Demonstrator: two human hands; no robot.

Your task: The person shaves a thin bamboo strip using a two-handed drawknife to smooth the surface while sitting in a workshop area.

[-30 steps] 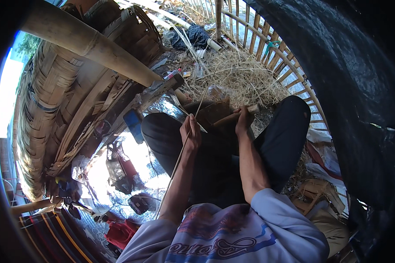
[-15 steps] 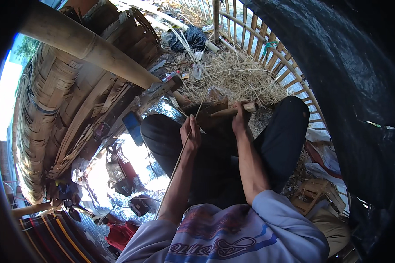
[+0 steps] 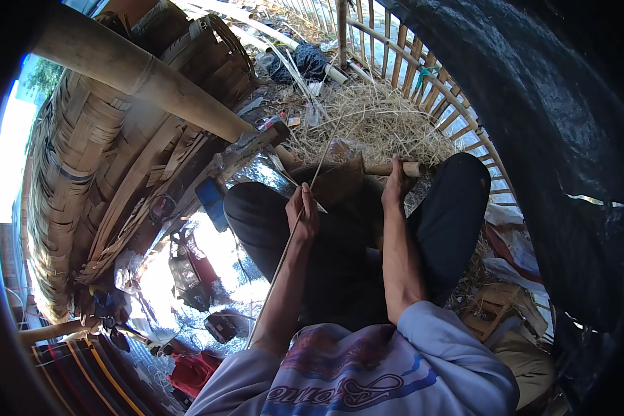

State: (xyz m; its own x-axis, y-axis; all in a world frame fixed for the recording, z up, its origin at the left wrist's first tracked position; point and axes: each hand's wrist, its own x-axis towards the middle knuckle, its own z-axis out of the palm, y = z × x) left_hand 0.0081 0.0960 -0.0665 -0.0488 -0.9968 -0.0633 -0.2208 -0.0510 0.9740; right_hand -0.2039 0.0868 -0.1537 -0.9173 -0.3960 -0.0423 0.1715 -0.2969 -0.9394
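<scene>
Head view: I am watching the left hand (image 3: 303,206) pinching a thin strip (image 3: 321,164) between thumb and fingertips, the strip slanting along the left forearm (image 3: 284,288). The right hand (image 3: 394,184) is gripping a wooden handle (image 3: 414,169), fingers bending around it. Upper left, a woven basket (image 3: 218,66) is sitting, its contents hidden from me.

This looks like a rustic, shed-like workshop: straw-coloured heaped shavings (image 3: 378,128) cover the ground near brown woven-strip panelling (image 3: 80,166), a tan slatted bamboo fence (image 3: 414,57) and glossy black plastic sheeting (image 3: 534,104).
</scene>
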